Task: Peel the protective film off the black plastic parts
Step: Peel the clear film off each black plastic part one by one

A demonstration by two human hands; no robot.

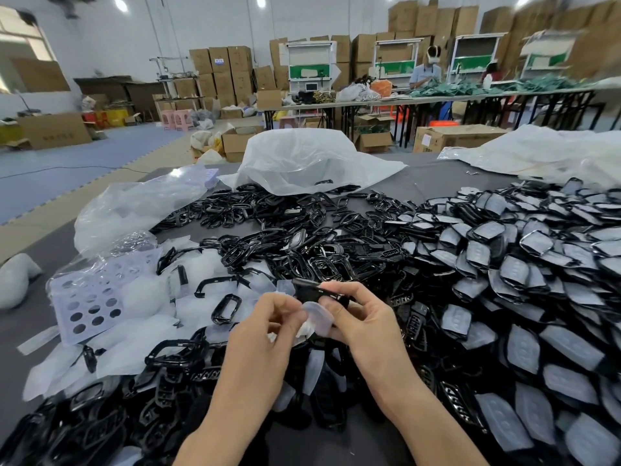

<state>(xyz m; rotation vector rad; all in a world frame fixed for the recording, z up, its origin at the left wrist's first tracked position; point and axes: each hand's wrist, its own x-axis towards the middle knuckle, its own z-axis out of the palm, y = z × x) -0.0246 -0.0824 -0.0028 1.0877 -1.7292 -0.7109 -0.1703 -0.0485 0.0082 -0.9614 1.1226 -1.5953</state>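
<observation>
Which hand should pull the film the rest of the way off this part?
Left. The left hand pinches the film, while the right hand grips the black part.

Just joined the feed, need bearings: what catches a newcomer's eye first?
At centre, the right hand grips a black plastic part while the left hand pinches its translucent protective film. A heap of film-covered black parts fills the right side; bare black plastic frames spread behind the hands.

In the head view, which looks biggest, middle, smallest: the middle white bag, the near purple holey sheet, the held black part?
Largest: middle white bag.
Next: near purple holey sheet.
Smallest: held black part, though nearest the camera.
</observation>
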